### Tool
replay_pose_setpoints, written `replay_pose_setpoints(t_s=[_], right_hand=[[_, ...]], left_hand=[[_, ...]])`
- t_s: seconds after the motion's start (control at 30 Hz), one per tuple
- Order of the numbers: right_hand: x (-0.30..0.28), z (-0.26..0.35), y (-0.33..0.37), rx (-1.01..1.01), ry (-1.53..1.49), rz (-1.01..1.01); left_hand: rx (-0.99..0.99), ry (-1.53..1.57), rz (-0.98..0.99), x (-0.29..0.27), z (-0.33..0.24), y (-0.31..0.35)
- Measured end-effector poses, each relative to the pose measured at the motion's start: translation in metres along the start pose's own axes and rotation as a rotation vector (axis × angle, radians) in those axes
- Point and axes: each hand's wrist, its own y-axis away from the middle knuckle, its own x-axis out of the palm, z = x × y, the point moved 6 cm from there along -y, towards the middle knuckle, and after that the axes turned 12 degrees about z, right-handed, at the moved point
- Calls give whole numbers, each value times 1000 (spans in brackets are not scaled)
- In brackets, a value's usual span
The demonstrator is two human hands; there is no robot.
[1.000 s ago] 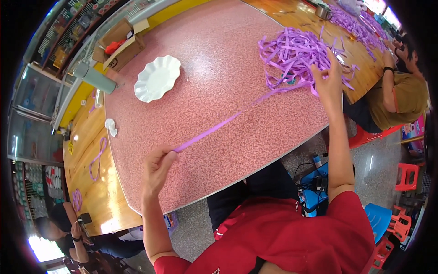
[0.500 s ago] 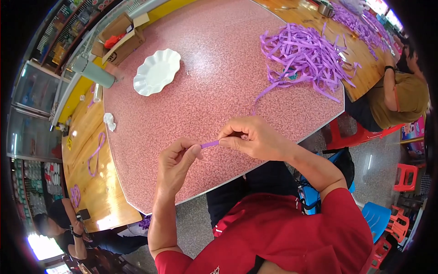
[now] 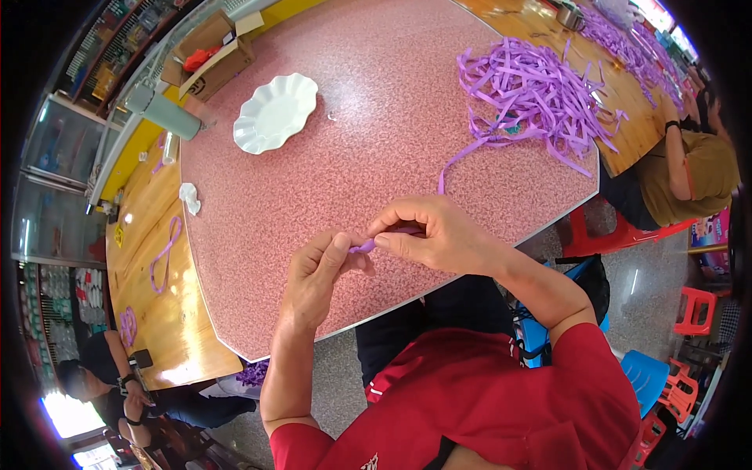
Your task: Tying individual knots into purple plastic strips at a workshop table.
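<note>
Over the near part of the pink speckled table [image 3: 376,164], my two hands pinch one purple ribbon [image 3: 363,247]. My left hand [image 3: 315,276] grips its left end between thumb and fingers. Close beside it, my right hand [image 3: 427,233] holds the same ribbon with thumb and forefinger, the other fingers curled. Only a short, slightly bunched piece shows between the fingertips. Another length runs from behind my right hand toward a big tangled heap of purple ribbons [image 3: 533,94] at the table's far right.
A white scalloped plate [image 3: 276,113], a green bottle [image 3: 163,112], an open cardboard box [image 3: 219,66] and crumpled tissue [image 3: 189,198] stand at the left. Wooden tables adjoin both sides. One person [image 3: 681,168] sits at right, another [image 3: 106,372] at lower left.
My hands have come closer together, the left one moving right toward the right one. The ribbon piece between them is shorter and more bunched. The view has shifted slightly.
</note>
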Motion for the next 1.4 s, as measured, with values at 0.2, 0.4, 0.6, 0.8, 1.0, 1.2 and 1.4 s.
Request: replay_pose_setpoints(t_s=[0.2,0.4,0.6,0.8,1.0,1.2,1.4], right_hand=[[-3,0,3,-51,37,-62],[5,1,3,-233,253,-27],[-77,-11,37,-285,966,-514],[-156,-18,73,-2,1135,-618],[-149,-34,65,68,1230,-484],[-155,-32,61,251,1181,-527],[-167,-41,70,133,982,-591]], left_hand=[[-4,-82,73,3,4,-3],[4,-242,-50,-17,1,5],[30,-343,-150,-54,-6,26],[-3,-356,-360,-101,-9,53],[-16,-470,-411,-113,-13,55],[-83,-1000,-455,-104,-19,47],[-35,-1112,-470,-102,-21,45]])
